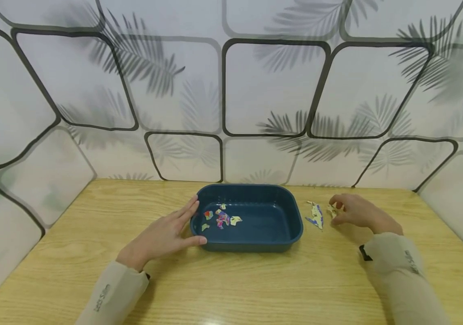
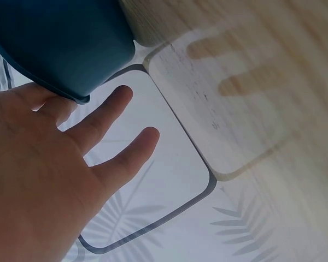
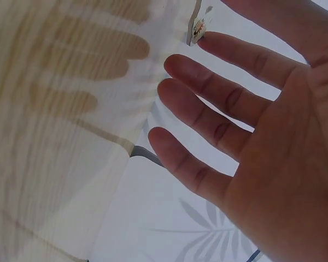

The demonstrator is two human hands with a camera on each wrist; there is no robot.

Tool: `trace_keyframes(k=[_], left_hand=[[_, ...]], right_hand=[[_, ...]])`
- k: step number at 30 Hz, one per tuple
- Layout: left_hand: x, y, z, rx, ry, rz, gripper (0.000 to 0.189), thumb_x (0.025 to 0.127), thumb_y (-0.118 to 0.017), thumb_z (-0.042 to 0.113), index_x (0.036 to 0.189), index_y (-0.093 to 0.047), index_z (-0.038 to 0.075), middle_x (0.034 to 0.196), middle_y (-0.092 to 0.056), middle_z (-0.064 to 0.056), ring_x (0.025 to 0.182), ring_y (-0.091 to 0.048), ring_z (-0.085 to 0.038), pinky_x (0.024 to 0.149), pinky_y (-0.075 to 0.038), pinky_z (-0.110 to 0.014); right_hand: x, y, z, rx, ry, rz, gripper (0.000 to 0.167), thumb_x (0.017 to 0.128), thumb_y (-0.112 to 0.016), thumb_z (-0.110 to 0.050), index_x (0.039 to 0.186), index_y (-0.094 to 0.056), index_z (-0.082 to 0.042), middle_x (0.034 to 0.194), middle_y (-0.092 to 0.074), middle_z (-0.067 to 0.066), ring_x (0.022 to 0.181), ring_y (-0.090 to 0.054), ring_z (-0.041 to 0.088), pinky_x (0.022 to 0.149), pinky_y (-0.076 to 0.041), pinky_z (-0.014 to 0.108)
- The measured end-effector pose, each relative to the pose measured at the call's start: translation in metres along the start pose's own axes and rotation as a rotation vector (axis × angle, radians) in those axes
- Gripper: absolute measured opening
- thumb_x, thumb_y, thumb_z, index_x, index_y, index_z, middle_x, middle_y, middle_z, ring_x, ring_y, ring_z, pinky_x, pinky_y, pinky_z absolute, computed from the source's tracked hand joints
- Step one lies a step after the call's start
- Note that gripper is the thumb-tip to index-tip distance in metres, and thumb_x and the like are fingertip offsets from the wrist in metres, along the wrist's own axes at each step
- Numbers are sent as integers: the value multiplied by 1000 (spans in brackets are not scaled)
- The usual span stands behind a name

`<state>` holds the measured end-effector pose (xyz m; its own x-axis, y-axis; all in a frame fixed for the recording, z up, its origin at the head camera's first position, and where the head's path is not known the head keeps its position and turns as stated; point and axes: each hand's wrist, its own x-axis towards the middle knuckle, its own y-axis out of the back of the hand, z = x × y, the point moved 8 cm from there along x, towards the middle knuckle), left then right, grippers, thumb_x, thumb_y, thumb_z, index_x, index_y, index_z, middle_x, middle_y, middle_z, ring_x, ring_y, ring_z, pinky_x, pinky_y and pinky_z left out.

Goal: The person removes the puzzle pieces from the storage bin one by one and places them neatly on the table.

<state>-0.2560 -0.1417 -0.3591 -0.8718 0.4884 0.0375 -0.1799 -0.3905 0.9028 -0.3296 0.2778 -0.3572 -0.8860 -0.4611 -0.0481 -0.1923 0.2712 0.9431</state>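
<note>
A dark blue rectangular basin stands on the wooden table, with several torn colourful scraps lying in its left part. My left hand rests at the basin's left end, fingers straight along the rim and thumb at the front corner. In the left wrist view, two fingers of that hand stretch out beside the basin wall. Right of the basin, my right hand pinches a small pale scrap. The right wrist view has this scrap at a fingertip, the other fingers extended.
Another torn scrap, pale with blue edges, lies on the table between the basin and my right hand. Behind the table rises a wall covering with dark outlines and grey leaves.
</note>
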Motion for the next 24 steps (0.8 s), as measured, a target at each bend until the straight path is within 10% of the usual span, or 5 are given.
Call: trace_keyframes(k=[24], left_hand=[[1, -1, 0, 1, -3, -1, 98, 94, -61, 62, 161, -22, 1, 169, -12, -11, 145, -33, -40, 112, -33, -60]], right_hand=[[5, -3, 0, 26, -4, -16, 58, 80, -85, -21, 118, -59, 14, 101, -65, 25, 91, -64, 40, 78, -53, 56]])
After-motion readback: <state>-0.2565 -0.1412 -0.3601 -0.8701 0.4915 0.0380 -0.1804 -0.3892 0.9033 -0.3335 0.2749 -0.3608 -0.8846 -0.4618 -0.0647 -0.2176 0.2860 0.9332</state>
